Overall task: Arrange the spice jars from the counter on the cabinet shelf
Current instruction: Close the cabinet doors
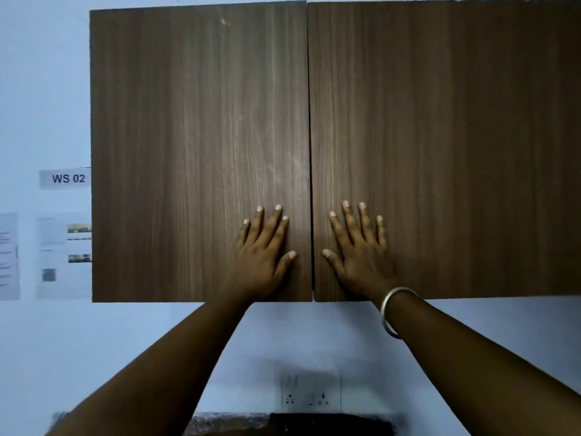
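A wall cabinet fills the view, with two dark wood-grain doors, both closed. My left hand (263, 253) lies flat on the left door (195, 121), fingers spread, near its lower inner corner. My right hand (360, 250) lies flat on the right door (440, 121), fingers spread, just across the centre seam. A metal bangle (388, 313) sits on my right wrist. Neither hand holds anything. The shelf inside is hidden by the doors. No spice jars are in view.
A pale wall surrounds the cabinet. A "WS 02" label (67, 178) and printed sheets (63, 256) hang left of it. A white socket plate (310, 393) sits below, above a dark strip of counter edge (283, 424).
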